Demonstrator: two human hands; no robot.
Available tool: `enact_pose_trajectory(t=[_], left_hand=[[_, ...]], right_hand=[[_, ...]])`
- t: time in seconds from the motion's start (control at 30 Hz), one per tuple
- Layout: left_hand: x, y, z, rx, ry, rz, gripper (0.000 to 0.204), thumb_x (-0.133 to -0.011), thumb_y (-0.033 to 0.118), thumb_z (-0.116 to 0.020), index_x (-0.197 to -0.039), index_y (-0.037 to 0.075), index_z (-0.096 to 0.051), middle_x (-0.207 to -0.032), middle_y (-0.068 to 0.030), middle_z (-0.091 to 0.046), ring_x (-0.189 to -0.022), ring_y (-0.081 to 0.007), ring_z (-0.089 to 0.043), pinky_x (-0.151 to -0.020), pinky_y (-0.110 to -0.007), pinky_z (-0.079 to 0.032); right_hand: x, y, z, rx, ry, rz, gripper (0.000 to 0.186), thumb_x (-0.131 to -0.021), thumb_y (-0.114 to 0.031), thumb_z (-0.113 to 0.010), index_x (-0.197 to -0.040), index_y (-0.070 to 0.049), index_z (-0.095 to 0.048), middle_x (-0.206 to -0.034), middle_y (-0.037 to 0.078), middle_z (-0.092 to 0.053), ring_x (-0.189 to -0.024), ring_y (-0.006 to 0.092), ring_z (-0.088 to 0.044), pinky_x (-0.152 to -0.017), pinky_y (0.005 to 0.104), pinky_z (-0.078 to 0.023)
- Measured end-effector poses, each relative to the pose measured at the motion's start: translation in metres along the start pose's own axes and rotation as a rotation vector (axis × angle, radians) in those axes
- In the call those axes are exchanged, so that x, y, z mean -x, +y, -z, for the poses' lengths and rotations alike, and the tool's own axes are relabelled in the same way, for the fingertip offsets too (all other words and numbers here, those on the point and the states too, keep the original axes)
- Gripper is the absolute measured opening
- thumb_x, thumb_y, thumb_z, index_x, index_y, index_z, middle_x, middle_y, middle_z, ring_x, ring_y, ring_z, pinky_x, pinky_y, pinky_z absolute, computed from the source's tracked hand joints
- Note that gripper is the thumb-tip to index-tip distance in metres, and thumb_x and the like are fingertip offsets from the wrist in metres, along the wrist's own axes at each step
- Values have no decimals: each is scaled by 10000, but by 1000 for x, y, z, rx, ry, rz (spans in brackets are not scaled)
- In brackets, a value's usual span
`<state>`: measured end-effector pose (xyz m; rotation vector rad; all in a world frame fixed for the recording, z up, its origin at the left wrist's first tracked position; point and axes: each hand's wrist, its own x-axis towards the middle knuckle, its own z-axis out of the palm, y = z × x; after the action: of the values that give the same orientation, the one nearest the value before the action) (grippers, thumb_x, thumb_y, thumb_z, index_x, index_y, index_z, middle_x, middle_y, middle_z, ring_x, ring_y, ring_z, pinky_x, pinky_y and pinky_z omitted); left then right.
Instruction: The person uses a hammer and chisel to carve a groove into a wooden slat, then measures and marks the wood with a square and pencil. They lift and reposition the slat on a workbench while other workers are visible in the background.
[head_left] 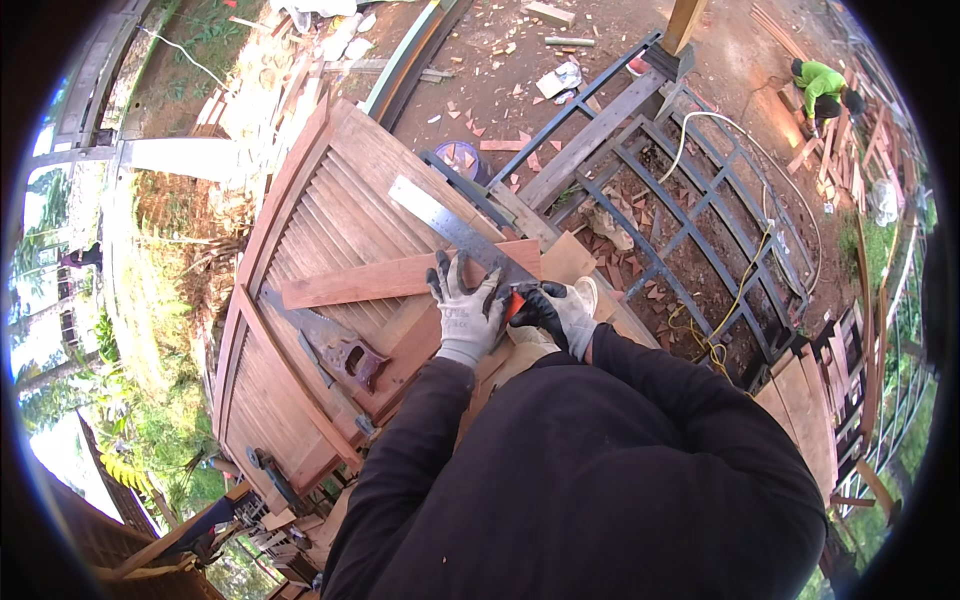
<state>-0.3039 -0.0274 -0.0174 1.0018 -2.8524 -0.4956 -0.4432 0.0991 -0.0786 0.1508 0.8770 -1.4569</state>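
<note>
My left hand (467, 307), in a pale work glove with dark fingertips, lies with spread fingers on a reddish wooden board (360, 281). Across the board runs a metal ruler-like blade (440, 217), its near end beside my hands. My right hand (560, 313), gloved with dark fingers, is closed next to the board's right end. At its fingertips shows a small orange piece (514, 304); its kind is hidden. To the left, a handsaw (358, 361) with a brown handle rests on the work surface. Beneath lies a large slatted wooden panel (325, 215).
Right of the panel is a dark metal frame (690, 215) with a yellow cord (745, 265) over it. Wood offcuts litter the ground, near a bucket (458, 157). A person in a green top (822, 80) bends at the far right. A clamp (275, 478) sits lower left.
</note>
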Motion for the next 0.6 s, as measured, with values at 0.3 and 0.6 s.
enact_pose_trajectory(t=[0.3,0.6], left_hand=[[-2,6,6,27,15,15,477,-835,257,-666,-1308,203,-680,-1622,-237,-240,-1523,-466,-115,-1223,-608,-30],[-1,2,0,4,37,-9,463,-858,317,-652,-1313,229,-676,-1631,-237,-222,-1523,-491,-76,-1217,-625,-24]], right_hand=[[-3,-1,5,-3,-19,24,273,-962,-123,-683,-1167,57,-666,-1009,154,-714,-865,240,-716,-787,354,-606],[1,-5,11,103,-129,48,273,-990,-106,-618,-1231,19,-646,-1095,108,-715,-932,184,-706,-838,301,-575]])
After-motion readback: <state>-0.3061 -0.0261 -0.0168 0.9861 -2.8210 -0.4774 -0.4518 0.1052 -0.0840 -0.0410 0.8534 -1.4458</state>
